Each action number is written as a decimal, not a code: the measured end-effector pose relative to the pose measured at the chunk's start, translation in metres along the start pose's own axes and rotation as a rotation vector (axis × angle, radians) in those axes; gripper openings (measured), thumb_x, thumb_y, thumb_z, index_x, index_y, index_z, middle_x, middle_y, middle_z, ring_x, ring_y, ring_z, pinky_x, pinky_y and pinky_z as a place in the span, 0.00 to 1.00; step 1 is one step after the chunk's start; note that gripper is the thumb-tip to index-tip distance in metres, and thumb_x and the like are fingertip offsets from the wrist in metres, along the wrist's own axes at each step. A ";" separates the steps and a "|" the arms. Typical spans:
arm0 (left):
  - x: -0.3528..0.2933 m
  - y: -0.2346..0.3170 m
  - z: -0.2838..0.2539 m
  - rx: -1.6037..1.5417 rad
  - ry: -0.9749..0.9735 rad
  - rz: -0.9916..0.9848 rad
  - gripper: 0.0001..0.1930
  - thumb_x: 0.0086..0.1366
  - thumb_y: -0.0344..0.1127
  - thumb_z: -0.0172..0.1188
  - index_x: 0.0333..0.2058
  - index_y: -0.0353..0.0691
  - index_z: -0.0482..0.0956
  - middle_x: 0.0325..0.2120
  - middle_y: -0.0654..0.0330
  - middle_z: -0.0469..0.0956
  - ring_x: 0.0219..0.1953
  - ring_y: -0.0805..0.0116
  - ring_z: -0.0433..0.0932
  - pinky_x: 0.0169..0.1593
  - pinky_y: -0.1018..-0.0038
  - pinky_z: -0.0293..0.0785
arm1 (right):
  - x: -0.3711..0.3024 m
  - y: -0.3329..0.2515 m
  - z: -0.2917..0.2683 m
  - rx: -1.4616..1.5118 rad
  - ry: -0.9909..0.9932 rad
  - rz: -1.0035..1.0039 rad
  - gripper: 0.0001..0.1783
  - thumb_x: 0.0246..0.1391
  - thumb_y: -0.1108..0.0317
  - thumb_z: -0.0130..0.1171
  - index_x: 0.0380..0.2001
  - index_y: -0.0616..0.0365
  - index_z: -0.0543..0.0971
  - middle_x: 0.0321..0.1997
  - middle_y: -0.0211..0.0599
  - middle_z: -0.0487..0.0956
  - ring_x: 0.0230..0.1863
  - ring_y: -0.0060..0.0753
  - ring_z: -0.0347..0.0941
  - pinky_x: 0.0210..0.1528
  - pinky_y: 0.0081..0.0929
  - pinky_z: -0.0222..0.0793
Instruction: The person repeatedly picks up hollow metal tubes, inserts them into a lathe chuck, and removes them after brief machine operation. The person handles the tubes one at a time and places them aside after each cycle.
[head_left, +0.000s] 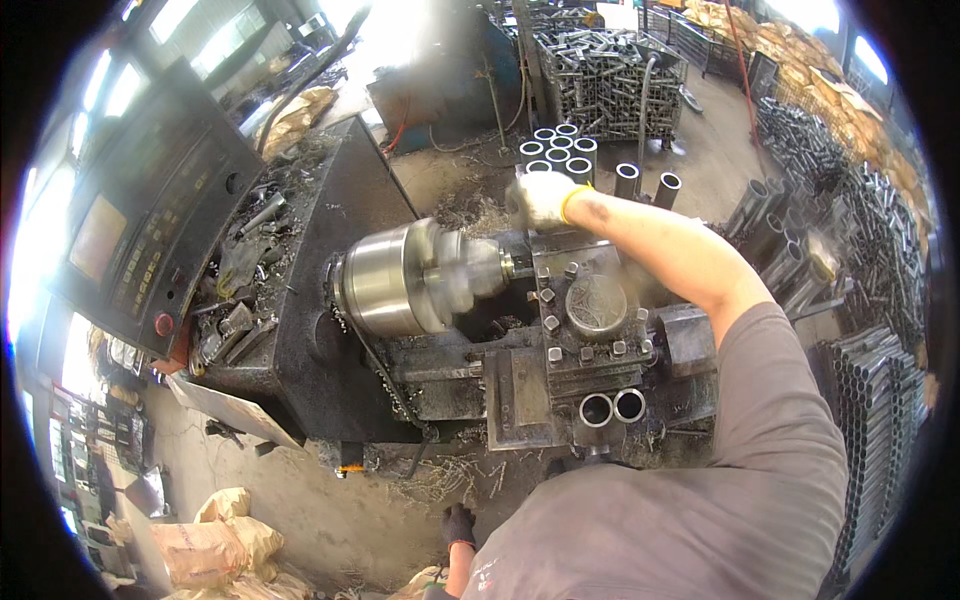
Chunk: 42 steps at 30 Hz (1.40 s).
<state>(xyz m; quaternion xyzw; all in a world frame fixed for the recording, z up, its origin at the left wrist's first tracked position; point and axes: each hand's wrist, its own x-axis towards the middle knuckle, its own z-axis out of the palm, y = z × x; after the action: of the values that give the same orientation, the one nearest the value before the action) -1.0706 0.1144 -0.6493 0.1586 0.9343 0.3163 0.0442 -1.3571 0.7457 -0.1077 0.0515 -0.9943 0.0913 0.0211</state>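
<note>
My right hand (pixel 545 198), in a white glove with a yellow cuff, reaches across the lathe to its far side. Its fingers look curled round something blurred and grey that I cannot make out. Just beyond it stands a cluster of upright metal tubes (pixel 585 150). Left of the hand, the lathe chuck (pixel 385 280) is smeared by motion, with a short bright ring-shaped end (pixel 490 265) facing the tool post (pixel 597 305). My left hand (pixel 458 525), in a dark glove, hangs low near my body, away from the machine, loosely open and holding nothing visible.
Two tube pieces (pixel 612 408) stand on the carriage near me. A control panel (pixel 140 225) with a red button is at left. Wire bins of tubes (pixel 610 90) stand at the back, stacked tubes (pixel 870 430) at right, and sacks (pixel 210 550) lie lower left.
</note>
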 end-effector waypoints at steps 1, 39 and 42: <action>0.008 0.004 0.002 0.552 -0.159 0.233 0.17 0.66 0.45 0.68 0.48 0.42 0.80 0.32 0.54 0.84 0.33 0.56 0.83 0.34 0.59 0.79 | 0.004 0.005 0.011 0.003 -0.124 -0.024 0.18 0.50 0.55 0.70 0.38 0.56 0.89 0.38 0.49 0.89 0.43 0.53 0.86 0.49 0.45 0.80; 0.105 0.281 -0.142 -0.344 0.002 -0.273 0.16 0.74 0.44 0.59 0.47 0.35 0.82 0.41 0.50 0.85 0.41 0.55 0.84 0.50 0.60 0.79 | -0.176 0.117 0.027 0.018 0.225 0.209 0.21 0.55 0.59 0.68 0.51 0.54 0.83 0.43 0.47 0.88 0.46 0.49 0.87 0.50 0.42 0.81; 0.145 0.389 -0.174 -0.436 -0.093 0.131 0.23 0.67 0.41 0.69 0.57 0.37 0.81 0.49 0.47 0.84 0.50 0.50 0.85 0.57 0.61 0.80 | -0.194 0.093 -0.005 0.115 0.291 0.240 0.21 0.54 0.57 0.68 0.48 0.57 0.85 0.41 0.47 0.89 0.42 0.46 0.87 0.49 0.39 0.82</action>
<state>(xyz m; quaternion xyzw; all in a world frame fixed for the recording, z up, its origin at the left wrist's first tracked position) -1.1351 0.3527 -0.2732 0.2199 0.8285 0.5053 0.0998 -1.1739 0.8570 -0.1291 -0.0801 -0.9729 0.1565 0.1503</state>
